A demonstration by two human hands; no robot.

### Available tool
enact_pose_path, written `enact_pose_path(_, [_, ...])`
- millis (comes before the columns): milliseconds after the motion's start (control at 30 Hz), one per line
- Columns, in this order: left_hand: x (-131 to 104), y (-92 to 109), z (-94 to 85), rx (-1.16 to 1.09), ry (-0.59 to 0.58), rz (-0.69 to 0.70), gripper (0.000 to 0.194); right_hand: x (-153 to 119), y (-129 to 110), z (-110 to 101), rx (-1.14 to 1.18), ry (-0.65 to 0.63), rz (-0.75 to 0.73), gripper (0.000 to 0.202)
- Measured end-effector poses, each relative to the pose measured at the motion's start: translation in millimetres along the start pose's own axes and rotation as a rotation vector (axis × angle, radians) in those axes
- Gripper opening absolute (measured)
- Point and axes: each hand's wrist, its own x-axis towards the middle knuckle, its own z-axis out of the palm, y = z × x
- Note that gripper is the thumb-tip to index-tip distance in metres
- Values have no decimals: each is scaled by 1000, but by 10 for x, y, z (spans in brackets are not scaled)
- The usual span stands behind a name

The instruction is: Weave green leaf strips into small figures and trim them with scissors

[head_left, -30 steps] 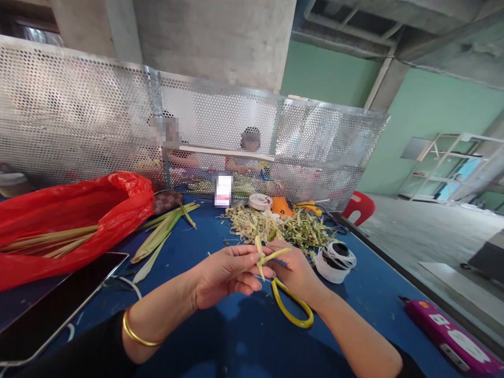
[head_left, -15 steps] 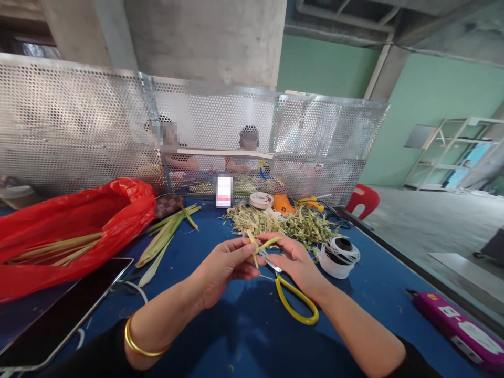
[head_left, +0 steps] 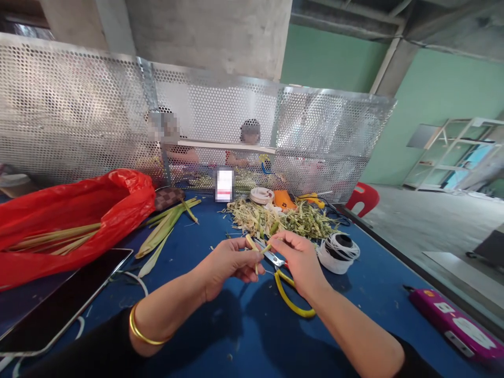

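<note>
Leaf strips (head_left: 251,243), seemingly crossed already but ends unfinished, sit over the counter (head_left: 378,283) short of its far edge, clasped in the left hand's (head_left: 231,261) grip, the right hand (head_left: 298,254) pinching one end beside scissors (head_left: 277,262).

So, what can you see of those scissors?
The scissors show a yellow, plastic-looking looped handle and shiny metal blades, with some red near the right hand. Over the blue table, they slant, tips pointing away and leftward, near the leaf strip. The right hand partly hides them; I can't tell whether it touches them.
</note>
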Motion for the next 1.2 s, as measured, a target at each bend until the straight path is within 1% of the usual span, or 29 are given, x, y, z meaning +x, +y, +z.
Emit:
enact_pose_path(67, [7, -6, -7, -12, 2, -12, 24, 10, 9, -11, 22, 21, 17, 19])
enact_pose_path(100, [10, -11, -11, -11, 7, -16, 25, 18, 4, -21, 32, 11, 25, 20])
enact_pose_path(167, [14, -24, -13, 9, 25, -18, 27, 34, -29, -47, 20, -44, 34, 18])
enact_pose_path(233, [13, -40, -6, 60, 30, -22, 28, 43, -80, -74, -46, -123, 8, 16])
enact_pose_path(333, [6, -60, 17, 142, 2, -32, 29, 32, -137, -90, -160, -233, -37, 19])
enact_pose_path(400, [0, -64, 32, 173, -24, -47, 32, 17, -139, -74, -166, -257, -9, 16])
enact_pose_path(467, [-4, -60, 46, 181, -42, -63, 36, 4, -115, -42, -115, -220, 46, 11])
enact_pose_path(533, [-5, -55, 57, 179, -32, -76, 38, -7, -85, -6, -54, -167, 73, 9])
enact_pose_path(633, [5, -57, 62, 196, -6, -90, 32, -26, -49, 37, -19, -99, 65, 10])
enact_pose_path(800, [37, -62, 31, 236, -64, -108, 25, -51, 9, 81, -91, -4, 33, 12])
enact_pose_path(900, [38, -63, 33, 229, -80, -127, 26, -43, 30, 87, -152, 26, -28, 12])
enact_pose_path(1033, [16, -73, 55, 93, -1, -119, 34, -1, 5, 38, -217, 31, -119, 13])
enact_pose_path(1067, [11, -72, 53, 44, 21, -110, 36, 10, -6, 17, -232, 52, -136, 14])
enact_pose_path(1133, [7, -57, 33, -36, 56, -80, 38, 24, -23, -21, -271, 139, -156, 19])
enact_pose_path(1200, [8, -29, -2, -71, 93, -22, 38, 21, -27, -38, -313, 219, -141, 23])
